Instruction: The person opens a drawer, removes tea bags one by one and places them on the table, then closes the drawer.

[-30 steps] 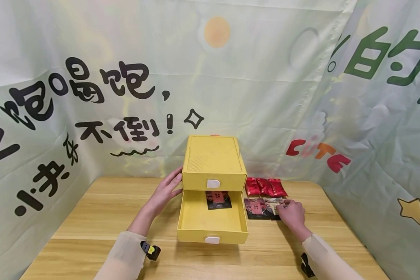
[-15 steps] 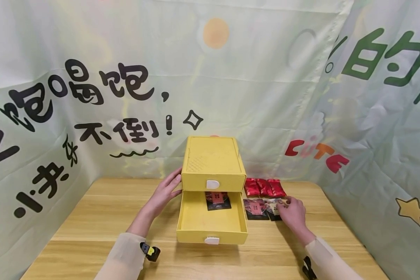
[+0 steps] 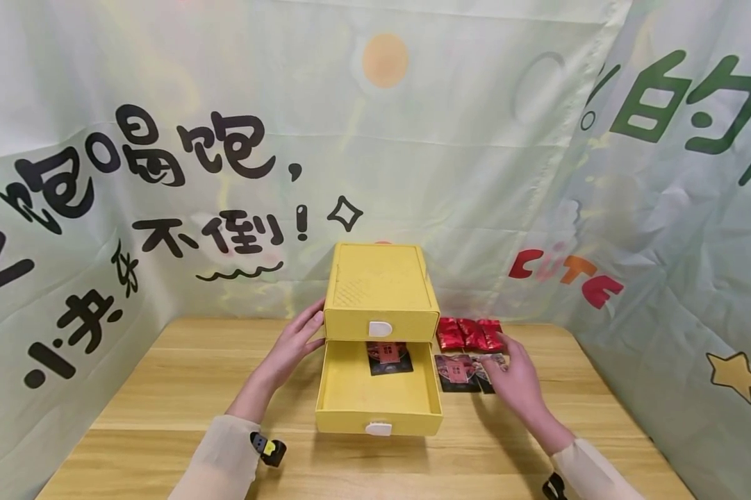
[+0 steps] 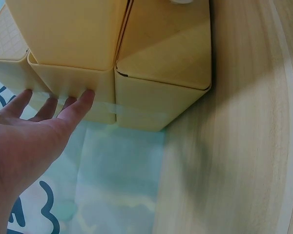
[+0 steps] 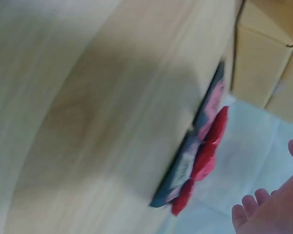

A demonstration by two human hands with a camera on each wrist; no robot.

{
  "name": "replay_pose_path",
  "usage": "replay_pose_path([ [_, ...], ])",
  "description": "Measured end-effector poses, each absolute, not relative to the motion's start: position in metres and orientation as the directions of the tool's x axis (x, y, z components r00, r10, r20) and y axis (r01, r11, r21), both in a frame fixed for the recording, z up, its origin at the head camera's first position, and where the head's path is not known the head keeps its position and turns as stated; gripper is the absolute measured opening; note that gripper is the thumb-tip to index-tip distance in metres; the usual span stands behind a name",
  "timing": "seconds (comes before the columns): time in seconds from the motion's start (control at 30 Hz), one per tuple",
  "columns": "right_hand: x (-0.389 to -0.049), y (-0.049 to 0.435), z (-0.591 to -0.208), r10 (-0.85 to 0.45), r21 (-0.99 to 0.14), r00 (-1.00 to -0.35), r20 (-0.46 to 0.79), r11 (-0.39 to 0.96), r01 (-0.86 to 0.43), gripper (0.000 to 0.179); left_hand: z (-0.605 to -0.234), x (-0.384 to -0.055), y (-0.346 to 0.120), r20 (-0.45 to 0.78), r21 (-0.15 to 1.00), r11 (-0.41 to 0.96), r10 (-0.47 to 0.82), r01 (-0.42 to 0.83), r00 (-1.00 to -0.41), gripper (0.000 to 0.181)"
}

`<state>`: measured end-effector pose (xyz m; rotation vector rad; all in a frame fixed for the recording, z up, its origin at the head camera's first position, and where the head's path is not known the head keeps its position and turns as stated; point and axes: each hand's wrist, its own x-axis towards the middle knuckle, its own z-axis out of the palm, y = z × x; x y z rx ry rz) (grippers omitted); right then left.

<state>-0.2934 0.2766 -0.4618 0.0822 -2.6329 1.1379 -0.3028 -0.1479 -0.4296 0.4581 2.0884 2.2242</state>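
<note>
Fingers (image 4: 80, 107) unclenched, left hand (image 3: 296, 347) touches yellow drawers (image 3: 380, 278), right hand (image 3: 519, 373) hovers by packets (image 3: 456, 373).

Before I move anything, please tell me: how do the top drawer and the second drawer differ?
The top drawer is pushed in, while the second drawer is pulled out toward the person. The inside of the top drawer is hidden; the second drawer shows its inside, with a dark packet lying there. Both are yellow, with a white handle in front.

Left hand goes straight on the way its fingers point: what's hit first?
Left side of the yellow drawer cabinet; the left hand appears to rest against it, though exact contact is hard to judge.
</note>
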Motion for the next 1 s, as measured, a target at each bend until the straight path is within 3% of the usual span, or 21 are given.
replay_pose_path([
  [0.33, -0.271, 0.251, -0.435, -0.053, -0.689, -0.939, 0.34, 0.666, -0.287, 0.066, -0.429, -0.303, -0.148, 0.172, 0.984, -0.084, 0.249, 0.156, -0.953, 0.061],
  [0.77, -0.247, 0.221, -0.419, -0.198, -0.57, -0.819, 0.538, 0.63, -0.527, 0.049, -0.429, -0.303, -0.148, 0.17, 0.984, -0.086, 0.249, 0.153, -0.953, 0.061],
  [1.0, -0.237, 0.207, -0.413, -0.317, -0.451, -0.755, 0.575, 0.647, -0.615, 0.052, -0.428, -0.303, -0.148, 0.168, 0.985, -0.091, 0.253, 0.149, -0.953, 0.061],
])
